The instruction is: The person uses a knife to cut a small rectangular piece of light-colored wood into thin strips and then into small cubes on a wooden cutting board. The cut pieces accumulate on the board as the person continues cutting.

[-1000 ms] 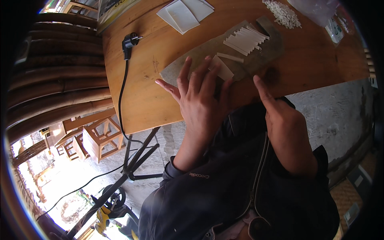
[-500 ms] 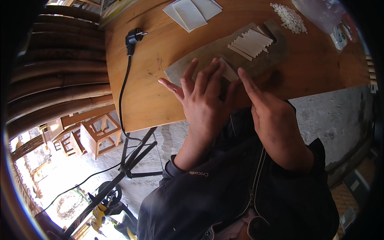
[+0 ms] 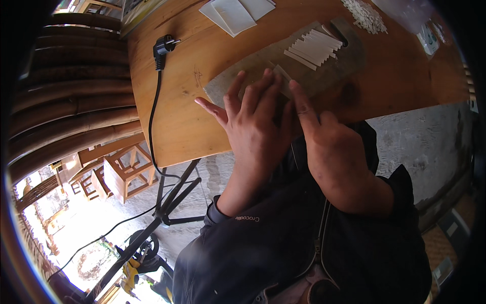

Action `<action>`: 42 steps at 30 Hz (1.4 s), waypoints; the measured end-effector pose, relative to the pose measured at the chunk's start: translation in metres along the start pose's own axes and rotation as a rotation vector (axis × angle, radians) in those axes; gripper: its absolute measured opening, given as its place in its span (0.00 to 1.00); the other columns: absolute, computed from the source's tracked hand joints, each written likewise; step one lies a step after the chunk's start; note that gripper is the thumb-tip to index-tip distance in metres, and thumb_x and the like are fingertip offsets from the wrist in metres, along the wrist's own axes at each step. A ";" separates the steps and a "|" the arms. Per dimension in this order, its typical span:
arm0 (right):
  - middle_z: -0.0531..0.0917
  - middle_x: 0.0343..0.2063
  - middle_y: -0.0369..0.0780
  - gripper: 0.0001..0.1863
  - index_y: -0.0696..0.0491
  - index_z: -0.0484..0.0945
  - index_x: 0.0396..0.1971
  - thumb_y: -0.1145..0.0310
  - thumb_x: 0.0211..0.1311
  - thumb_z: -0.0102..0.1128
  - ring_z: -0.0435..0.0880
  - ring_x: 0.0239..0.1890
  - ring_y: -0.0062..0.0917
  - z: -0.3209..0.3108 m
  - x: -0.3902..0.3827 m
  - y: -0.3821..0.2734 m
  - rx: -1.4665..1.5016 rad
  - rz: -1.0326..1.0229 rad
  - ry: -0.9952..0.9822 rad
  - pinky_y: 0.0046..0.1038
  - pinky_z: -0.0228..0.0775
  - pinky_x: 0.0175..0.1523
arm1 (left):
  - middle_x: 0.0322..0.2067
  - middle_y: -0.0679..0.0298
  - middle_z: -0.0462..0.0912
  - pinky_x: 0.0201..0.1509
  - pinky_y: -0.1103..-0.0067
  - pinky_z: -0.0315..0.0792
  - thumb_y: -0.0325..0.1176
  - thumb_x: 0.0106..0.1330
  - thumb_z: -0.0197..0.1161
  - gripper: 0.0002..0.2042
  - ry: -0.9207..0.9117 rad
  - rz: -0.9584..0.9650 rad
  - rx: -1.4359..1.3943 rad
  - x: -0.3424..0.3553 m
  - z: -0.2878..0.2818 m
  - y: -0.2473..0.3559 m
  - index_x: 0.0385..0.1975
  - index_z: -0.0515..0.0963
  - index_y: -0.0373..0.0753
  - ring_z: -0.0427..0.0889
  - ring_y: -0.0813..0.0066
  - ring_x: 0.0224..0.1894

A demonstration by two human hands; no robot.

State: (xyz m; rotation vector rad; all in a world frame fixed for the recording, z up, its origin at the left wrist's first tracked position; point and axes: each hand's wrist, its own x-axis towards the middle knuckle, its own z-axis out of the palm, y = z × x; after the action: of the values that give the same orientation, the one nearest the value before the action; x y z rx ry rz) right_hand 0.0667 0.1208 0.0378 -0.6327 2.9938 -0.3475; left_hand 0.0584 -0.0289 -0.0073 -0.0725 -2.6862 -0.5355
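Note:
A worn grey cutting board [image 3: 253, 62] lies along the table's near side. My left hand [image 3: 258, 119] rests on it with fingers spread, the fingertips pressing near a pale piece [image 3: 273, 65] that is mostly covered. Beside those fingertips is my right hand [image 3: 331, 147], its index finger stretched forward and the others curled. Under that index fingertip shows a thin edge of what looks like a knife [image 3: 287, 74]; its handle is hidden in the hand. Several thin white strips [image 3: 315, 49] lie side by side on the board's right part.
White sheets [image 3: 235, 17] lie at the table's far edge. At the far right are a heap of small white bits [image 3: 365, 16] and a clear plastic bag [image 3: 410, 11]. A black plug [image 3: 163, 45] with its cord lies at left. Below stand a wooden stool [image 3: 129, 172] and black stand [image 3: 164, 210].
My right hand has shifted left, closer to my left fingers. Less of the pale piece shows between the hands. The whole view has shifted slightly.

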 end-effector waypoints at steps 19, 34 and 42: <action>0.77 0.25 0.44 0.43 0.44 0.62 0.78 0.80 0.62 0.60 0.82 0.24 0.36 -0.021 -0.027 0.037 0.201 0.014 -0.042 0.35 0.80 0.33 | 0.57 0.74 0.84 0.77 0.34 0.24 0.42 0.60 0.76 0.20 0.056 0.024 0.004 -0.004 0.002 -0.004 0.53 0.86 0.50 0.70 0.58 0.71; 0.82 0.32 0.51 0.41 0.44 0.64 0.77 0.84 0.63 0.58 0.83 0.32 0.44 -0.012 -0.003 0.021 0.396 -0.031 -0.012 0.43 0.77 0.41 | 0.55 0.74 0.84 0.76 0.31 0.23 0.47 0.60 0.76 0.22 0.050 0.015 0.022 -0.007 0.003 -0.006 0.55 0.85 0.50 0.71 0.60 0.70; 0.79 0.27 0.46 0.39 0.49 0.62 0.77 0.73 0.66 0.59 0.85 0.27 0.40 -0.008 -0.003 0.016 0.238 -0.037 -0.027 0.38 0.81 0.35 | 0.54 0.75 0.83 0.75 0.31 0.22 0.46 0.60 0.75 0.23 0.031 0.010 0.020 -0.006 0.002 -0.004 0.55 0.85 0.51 0.70 0.60 0.70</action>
State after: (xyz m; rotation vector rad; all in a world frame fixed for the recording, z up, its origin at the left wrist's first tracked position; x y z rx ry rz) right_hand 0.0620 0.1382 0.0421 -0.6619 2.8562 -0.6783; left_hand 0.0628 -0.0320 -0.0126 -0.0718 -2.6590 -0.5023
